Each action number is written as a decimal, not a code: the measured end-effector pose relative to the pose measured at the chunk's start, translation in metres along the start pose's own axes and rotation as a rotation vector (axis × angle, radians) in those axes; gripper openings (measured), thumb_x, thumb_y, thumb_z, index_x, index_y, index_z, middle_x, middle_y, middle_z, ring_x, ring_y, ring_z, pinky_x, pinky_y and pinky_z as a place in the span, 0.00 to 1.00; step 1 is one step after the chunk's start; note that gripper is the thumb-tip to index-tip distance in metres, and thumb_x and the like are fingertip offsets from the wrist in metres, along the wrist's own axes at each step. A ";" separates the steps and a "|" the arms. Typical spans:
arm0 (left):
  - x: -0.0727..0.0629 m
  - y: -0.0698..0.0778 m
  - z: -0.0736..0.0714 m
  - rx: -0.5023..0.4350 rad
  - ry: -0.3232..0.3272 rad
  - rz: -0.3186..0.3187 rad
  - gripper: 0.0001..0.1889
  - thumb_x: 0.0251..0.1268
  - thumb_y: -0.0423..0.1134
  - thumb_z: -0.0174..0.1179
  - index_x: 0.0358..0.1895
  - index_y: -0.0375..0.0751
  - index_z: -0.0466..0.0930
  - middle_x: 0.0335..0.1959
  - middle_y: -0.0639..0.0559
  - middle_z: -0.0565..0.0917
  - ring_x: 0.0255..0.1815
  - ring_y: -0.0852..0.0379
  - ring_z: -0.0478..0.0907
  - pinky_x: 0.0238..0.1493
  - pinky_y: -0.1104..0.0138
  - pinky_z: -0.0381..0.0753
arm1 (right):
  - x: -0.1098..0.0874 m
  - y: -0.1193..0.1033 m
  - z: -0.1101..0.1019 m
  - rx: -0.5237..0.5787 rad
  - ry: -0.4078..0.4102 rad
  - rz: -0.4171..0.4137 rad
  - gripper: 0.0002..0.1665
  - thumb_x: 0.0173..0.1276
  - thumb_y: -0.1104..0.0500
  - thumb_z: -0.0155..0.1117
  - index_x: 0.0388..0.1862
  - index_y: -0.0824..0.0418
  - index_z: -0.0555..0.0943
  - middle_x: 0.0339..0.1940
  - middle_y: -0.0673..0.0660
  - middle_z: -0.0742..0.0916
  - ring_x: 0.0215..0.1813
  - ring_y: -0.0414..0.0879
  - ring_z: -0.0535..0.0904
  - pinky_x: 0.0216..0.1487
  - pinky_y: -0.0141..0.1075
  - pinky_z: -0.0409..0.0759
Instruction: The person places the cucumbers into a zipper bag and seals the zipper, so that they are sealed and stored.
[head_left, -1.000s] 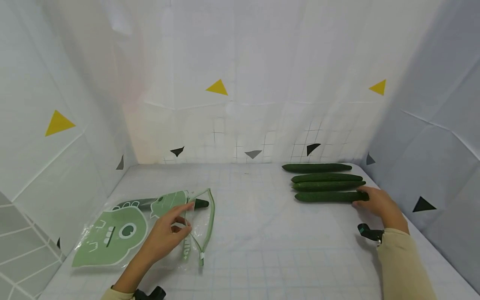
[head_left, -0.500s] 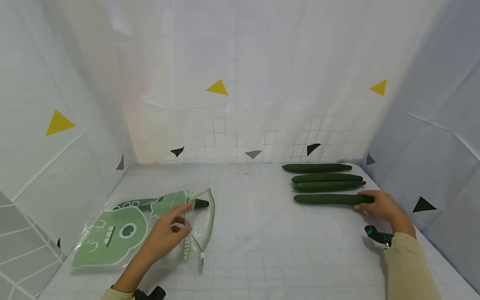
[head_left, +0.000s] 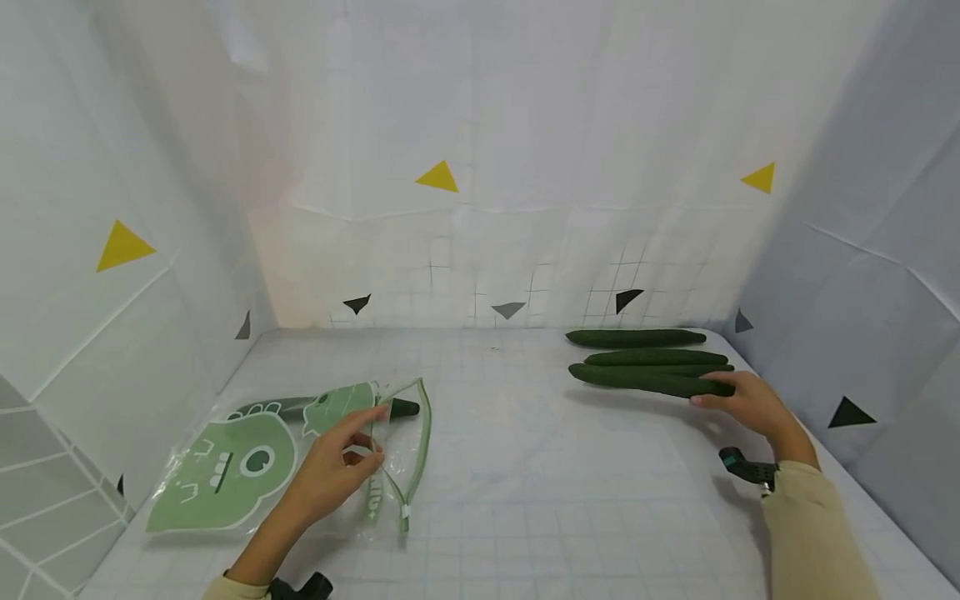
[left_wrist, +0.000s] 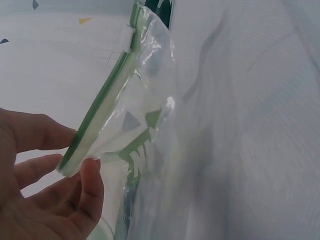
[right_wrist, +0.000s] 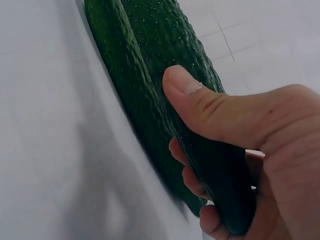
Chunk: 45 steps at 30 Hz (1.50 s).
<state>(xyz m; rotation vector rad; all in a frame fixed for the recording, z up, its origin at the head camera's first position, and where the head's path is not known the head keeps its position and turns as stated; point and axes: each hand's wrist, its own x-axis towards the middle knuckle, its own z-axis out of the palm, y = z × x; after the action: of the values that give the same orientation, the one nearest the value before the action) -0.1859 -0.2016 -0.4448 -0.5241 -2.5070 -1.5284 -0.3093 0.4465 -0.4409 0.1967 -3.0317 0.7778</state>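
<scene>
On the left side of the table lies a clear zipper bag [head_left: 225, 475] with a green cartoon print. My left hand [head_left: 333, 471] pinches its edge, and in the left wrist view the fingers sit on both sides of the green zipper strip [left_wrist: 100, 107]. The bag's mouth gapes to the right. A dark cucumber tip [head_left: 405, 408] shows at that mouth; the rest of it lies under the print. At the right, my right hand [head_left: 753, 408] grips a cucumber [head_left: 637, 379] by its right end, thumb on top. Its shadow falls on the table below.
Behind the held cucumber lie more cucumbers; one cucumber [head_left: 656, 357] is close behind, and another cucumber [head_left: 633, 337] lies at the back edge. White sheeting [head_left: 525, 208] with yellow and black triangles walls the table [head_left: 510, 467] at the back and sides.
The right hand first drew the front cucumber slightly toward me and rightward. It has since raised it, the left end shifting left and up. The left hand and bag stay put.
</scene>
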 end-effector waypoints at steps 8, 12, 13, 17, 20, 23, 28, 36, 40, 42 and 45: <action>-0.002 0.000 0.000 -0.018 0.002 -0.001 0.34 0.65 0.21 0.64 0.74 0.45 0.74 0.67 0.43 0.77 0.50 0.40 0.83 0.43 0.62 0.87 | 0.006 -0.030 0.008 -0.016 0.027 -0.093 0.44 0.70 0.39 0.71 0.66 0.76 0.78 0.64 0.79 0.78 0.66 0.77 0.70 0.58 0.72 0.72; -0.001 -0.001 0.001 -0.007 -0.004 0.034 0.34 0.66 0.22 0.65 0.75 0.47 0.73 0.68 0.41 0.76 0.51 0.38 0.82 0.44 0.62 0.86 | 0.006 -0.048 0.008 -0.023 0.028 -0.125 0.45 0.70 0.39 0.71 0.65 0.78 0.77 0.63 0.79 0.79 0.64 0.77 0.72 0.56 0.70 0.75; 0.000 -0.001 0.001 -0.003 -0.005 0.041 0.34 0.67 0.22 0.65 0.75 0.47 0.73 0.69 0.41 0.76 0.51 0.38 0.83 0.43 0.63 0.86 | 0.006 -0.053 0.008 -0.022 0.028 -0.130 0.46 0.70 0.39 0.71 0.66 0.78 0.77 0.63 0.79 0.79 0.63 0.77 0.72 0.56 0.70 0.75; -0.001 -0.001 0.000 0.001 -0.003 0.051 0.34 0.67 0.23 0.64 0.76 0.47 0.72 0.70 0.42 0.75 0.51 0.40 0.83 0.43 0.63 0.86 | 0.008 -0.073 0.012 -0.027 0.042 -0.144 0.46 0.70 0.38 0.71 0.65 0.78 0.77 0.62 0.78 0.80 0.63 0.77 0.73 0.56 0.70 0.75; -0.001 0.001 -0.001 0.002 0.003 0.046 0.34 0.67 0.23 0.64 0.76 0.46 0.72 0.70 0.44 0.75 0.50 0.41 0.83 0.43 0.63 0.86 | 0.008 -0.085 0.017 -0.034 0.062 -0.137 0.45 0.69 0.38 0.72 0.64 0.77 0.79 0.60 0.77 0.81 0.63 0.76 0.74 0.56 0.70 0.75; -0.002 0.001 0.000 0.007 0.008 0.044 0.34 0.67 0.23 0.65 0.75 0.46 0.73 0.70 0.45 0.76 0.50 0.44 0.83 0.43 0.63 0.86 | 0.007 -0.094 0.022 -0.032 0.077 -0.130 0.45 0.69 0.38 0.72 0.63 0.77 0.79 0.60 0.77 0.82 0.62 0.76 0.74 0.56 0.70 0.75; -0.001 0.002 0.003 -0.008 0.010 0.060 0.33 0.66 0.23 0.65 0.75 0.43 0.73 0.70 0.44 0.76 0.49 0.47 0.83 0.42 0.63 0.86 | 0.002 -0.109 0.028 -0.002 0.093 -0.136 0.45 0.69 0.37 0.71 0.64 0.76 0.79 0.61 0.77 0.81 0.62 0.74 0.75 0.55 0.69 0.76; -0.001 0.003 0.004 0.026 0.021 0.047 0.34 0.66 0.22 0.65 0.75 0.41 0.72 0.71 0.45 0.76 0.49 0.49 0.83 0.43 0.63 0.86 | -0.003 -0.140 0.040 0.029 0.096 -0.158 0.44 0.68 0.36 0.72 0.64 0.74 0.81 0.59 0.74 0.83 0.60 0.71 0.78 0.53 0.65 0.79; -0.001 0.003 0.005 0.018 0.022 0.048 0.34 0.66 0.22 0.65 0.76 0.43 0.72 0.71 0.46 0.75 0.50 0.45 0.83 0.43 0.63 0.86 | -0.004 -0.150 0.049 0.048 0.102 -0.179 0.42 0.68 0.38 0.73 0.63 0.73 0.82 0.59 0.73 0.84 0.59 0.69 0.80 0.54 0.65 0.79; 0.000 0.004 0.005 0.008 0.023 0.057 0.35 0.66 0.22 0.65 0.76 0.44 0.72 0.71 0.44 0.75 0.49 0.45 0.83 0.42 0.63 0.86 | -0.005 -0.155 0.055 0.057 0.104 -0.192 0.41 0.67 0.38 0.73 0.62 0.72 0.83 0.60 0.72 0.84 0.61 0.69 0.79 0.56 0.65 0.78; 0.000 0.005 0.005 -0.012 0.027 0.065 0.35 0.65 0.22 0.66 0.75 0.44 0.73 0.70 0.42 0.76 0.49 0.47 0.84 0.42 0.63 0.86 | -0.005 -0.165 0.065 0.066 0.101 -0.227 0.39 0.67 0.38 0.73 0.61 0.70 0.84 0.61 0.71 0.84 0.63 0.70 0.77 0.58 0.66 0.77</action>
<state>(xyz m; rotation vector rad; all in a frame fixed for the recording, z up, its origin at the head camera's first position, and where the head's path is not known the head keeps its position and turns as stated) -0.1836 -0.1951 -0.4427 -0.5770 -2.4369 -1.5174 -0.2826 0.2729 -0.4191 0.4770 -2.8255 0.8398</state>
